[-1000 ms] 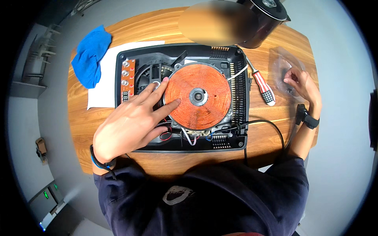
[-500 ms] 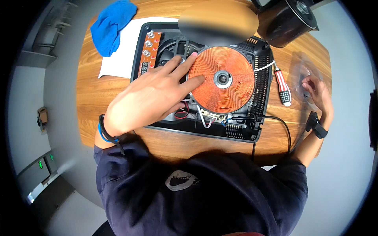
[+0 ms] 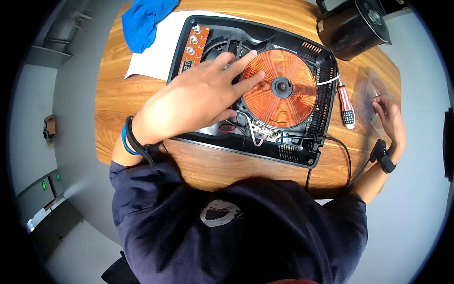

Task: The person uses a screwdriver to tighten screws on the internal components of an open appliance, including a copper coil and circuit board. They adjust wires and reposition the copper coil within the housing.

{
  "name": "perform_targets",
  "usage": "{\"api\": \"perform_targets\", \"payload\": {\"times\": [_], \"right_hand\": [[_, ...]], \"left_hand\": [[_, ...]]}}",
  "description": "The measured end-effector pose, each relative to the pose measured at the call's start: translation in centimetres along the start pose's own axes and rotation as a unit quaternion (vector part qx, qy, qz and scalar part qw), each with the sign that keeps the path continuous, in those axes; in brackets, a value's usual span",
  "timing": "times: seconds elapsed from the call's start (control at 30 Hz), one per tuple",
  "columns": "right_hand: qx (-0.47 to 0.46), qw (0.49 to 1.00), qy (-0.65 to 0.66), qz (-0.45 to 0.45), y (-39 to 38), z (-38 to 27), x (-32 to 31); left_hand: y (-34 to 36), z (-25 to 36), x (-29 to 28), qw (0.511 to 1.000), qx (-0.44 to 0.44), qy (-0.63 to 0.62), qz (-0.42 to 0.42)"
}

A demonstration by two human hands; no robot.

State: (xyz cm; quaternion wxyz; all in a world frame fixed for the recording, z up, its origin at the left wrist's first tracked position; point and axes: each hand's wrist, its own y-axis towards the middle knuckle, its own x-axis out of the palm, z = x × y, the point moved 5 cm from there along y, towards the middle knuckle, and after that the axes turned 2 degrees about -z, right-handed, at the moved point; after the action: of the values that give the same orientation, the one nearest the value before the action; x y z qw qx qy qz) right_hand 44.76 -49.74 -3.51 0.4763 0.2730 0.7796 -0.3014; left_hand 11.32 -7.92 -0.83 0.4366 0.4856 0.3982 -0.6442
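An opened induction cooker base lies on the wooden table, its round copper coil exposed. My left hand reaches across it with fingers spread, fingertips resting on the coil's left edge. Under that hand, the black fan and the orange control board are partly covered. Loose white, red and black wires show below the coil. At the table's right side, my right hand is at a clear plastic bag, thumb and fingers curled together. Whatever those fingers hold is too small to make out.
A screwdriver with a red, white and black handle lies between the cooker and the bag. Behind stands a dark lidded jug. A blue cloth and white paper lie far left. A black cord runs off the cooker's right.
The whole view has shifted and turned slightly, with the cooker now further right and higher in the picture. My left fingers stay on the coil; my right hand remains at the bag.
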Motion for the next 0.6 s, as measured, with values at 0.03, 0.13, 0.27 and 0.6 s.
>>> {"api": "perform_targets", "payload": {"times": [0.03, 0.13, 0.27, 0.6], "right_hand": [[0.003, 1.0, -0.012, 0.002, -0.2, -0.4, -0.2], [-0.046, 0.999, 0.003, 0.022, -1.0, -1.4, -0.5], [-0.049, 0.998, -0.014, 0.022, -2.3, -5.2, -1.0], [-0.143, 0.989, -0.031, -0.014, -3.8, -12.5, -1.1]], "left_hand": [[0.1, -0.3, 0.1, 1.0, 0.008, 0.005, 0.0], [0.6, -1.6, 0.6, 0.998, 0.043, 0.047, 0.017], [0.9, -1.7, 0.2, 0.996, 0.054, 0.065, -0.001], [3.2, -1.7, 0.7, 0.991, 0.068, 0.113, -0.003]]}}
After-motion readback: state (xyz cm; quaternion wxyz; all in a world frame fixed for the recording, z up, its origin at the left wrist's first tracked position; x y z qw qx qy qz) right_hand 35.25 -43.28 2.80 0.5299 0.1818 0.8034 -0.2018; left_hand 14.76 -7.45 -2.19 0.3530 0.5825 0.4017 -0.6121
